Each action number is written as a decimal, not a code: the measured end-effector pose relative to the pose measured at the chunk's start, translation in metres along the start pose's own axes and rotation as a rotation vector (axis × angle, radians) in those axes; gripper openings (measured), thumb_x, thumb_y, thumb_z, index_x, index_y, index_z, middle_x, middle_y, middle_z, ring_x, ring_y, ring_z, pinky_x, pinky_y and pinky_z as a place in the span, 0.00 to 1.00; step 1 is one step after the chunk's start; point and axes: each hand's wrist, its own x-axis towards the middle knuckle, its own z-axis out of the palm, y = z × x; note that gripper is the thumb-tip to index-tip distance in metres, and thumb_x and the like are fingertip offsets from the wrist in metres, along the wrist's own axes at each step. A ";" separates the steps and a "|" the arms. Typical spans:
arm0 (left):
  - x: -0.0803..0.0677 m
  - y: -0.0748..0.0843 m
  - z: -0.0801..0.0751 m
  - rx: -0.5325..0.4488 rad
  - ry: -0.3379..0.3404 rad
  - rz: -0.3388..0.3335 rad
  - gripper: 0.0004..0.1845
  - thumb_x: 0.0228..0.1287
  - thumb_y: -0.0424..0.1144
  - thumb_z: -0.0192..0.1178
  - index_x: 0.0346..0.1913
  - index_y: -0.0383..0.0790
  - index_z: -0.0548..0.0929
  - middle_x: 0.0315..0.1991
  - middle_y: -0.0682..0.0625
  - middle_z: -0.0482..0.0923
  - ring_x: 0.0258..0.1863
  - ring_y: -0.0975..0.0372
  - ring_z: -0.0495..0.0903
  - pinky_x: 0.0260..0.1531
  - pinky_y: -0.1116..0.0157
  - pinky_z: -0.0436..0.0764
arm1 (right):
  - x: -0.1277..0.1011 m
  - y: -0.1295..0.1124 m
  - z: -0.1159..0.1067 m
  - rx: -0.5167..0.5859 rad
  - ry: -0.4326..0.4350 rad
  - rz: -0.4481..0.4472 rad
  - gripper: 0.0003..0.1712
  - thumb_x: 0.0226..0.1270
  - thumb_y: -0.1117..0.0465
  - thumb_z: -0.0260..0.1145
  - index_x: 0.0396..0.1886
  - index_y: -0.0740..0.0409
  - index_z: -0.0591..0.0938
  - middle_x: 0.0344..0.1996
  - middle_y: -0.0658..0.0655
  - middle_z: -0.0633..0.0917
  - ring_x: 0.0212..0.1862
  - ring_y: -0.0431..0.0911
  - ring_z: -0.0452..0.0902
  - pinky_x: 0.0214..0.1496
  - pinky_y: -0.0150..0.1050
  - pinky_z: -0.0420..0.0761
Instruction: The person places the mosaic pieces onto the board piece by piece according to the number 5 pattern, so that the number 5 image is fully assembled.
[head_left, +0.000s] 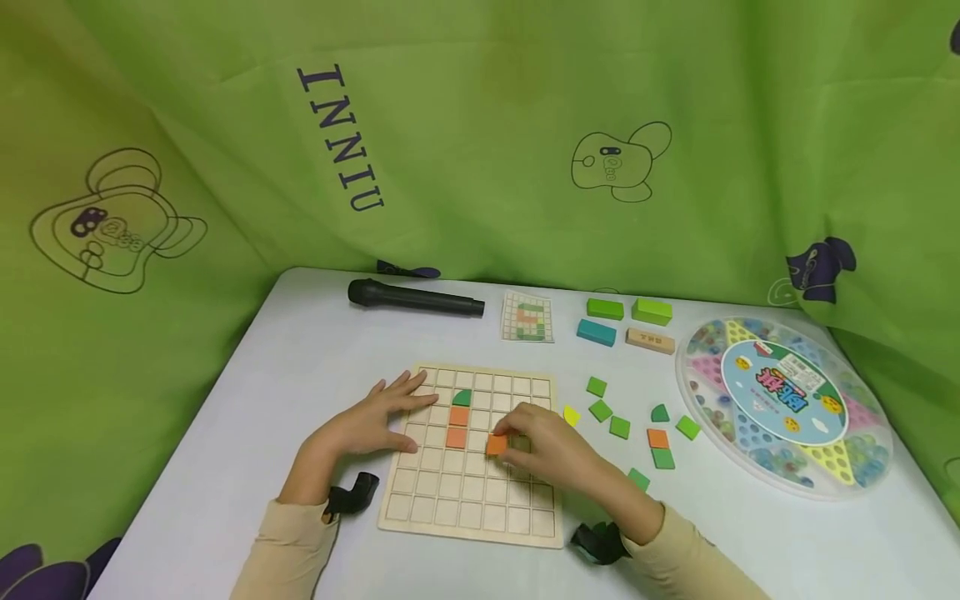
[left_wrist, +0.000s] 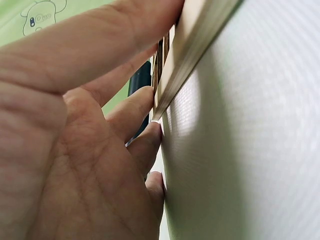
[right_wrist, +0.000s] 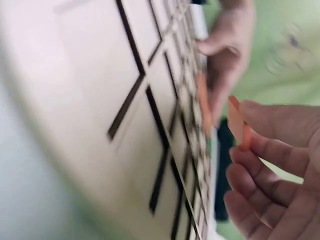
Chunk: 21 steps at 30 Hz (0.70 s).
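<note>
A wooden grid board (head_left: 450,505) lies on the white table. In its cells sit a green quarter-round tile (head_left: 462,398) and, in line below it, two orange square tiles (head_left: 458,416). My right hand (head_left: 551,446) pinches another orange square tile (head_left: 496,445) between thumb and fingers over the board's middle; the right wrist view shows this tile (right_wrist: 236,122) held slightly off the surface. My left hand (head_left: 367,421) rests with spread fingers on the board's left edge, and in the left wrist view its thumb and fingers touch the board's rim (left_wrist: 187,55).
Right of the board lie several green tiles (head_left: 600,411), a yellow quarter-round (head_left: 572,415) and an orange tile (head_left: 657,438). Behind are a pattern card (head_left: 527,317), a black microphone (head_left: 416,298) and several blocks (head_left: 596,332). A round marble game box (head_left: 783,408) stands far right.
</note>
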 end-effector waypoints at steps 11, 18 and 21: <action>0.004 0.002 -0.001 0.015 0.004 0.007 0.40 0.49 0.44 0.71 0.68 0.47 0.69 0.76 0.44 0.46 0.75 0.46 0.38 0.71 0.42 0.35 | 0.029 -0.002 0.019 -0.151 -0.038 -0.054 0.12 0.55 0.55 0.72 0.38 0.53 0.83 0.33 0.46 0.79 0.35 0.38 0.73 0.38 0.31 0.78; 0.002 0.001 -0.002 0.002 0.002 -0.002 0.40 0.49 0.43 0.71 0.68 0.46 0.69 0.76 0.43 0.46 0.75 0.45 0.38 0.71 0.42 0.34 | 0.027 0.000 0.014 -0.105 -0.044 -0.065 0.20 0.56 0.52 0.71 0.46 0.56 0.82 0.38 0.49 0.80 0.40 0.40 0.74 0.44 0.33 0.79; 0.001 0.000 0.000 -0.010 -0.002 -0.009 0.40 0.50 0.44 0.71 0.68 0.46 0.68 0.76 0.44 0.45 0.75 0.45 0.37 0.71 0.42 0.34 | 0.015 0.004 0.003 -0.055 0.001 -0.028 0.25 0.57 0.52 0.71 0.52 0.58 0.80 0.45 0.51 0.81 0.47 0.42 0.76 0.50 0.39 0.79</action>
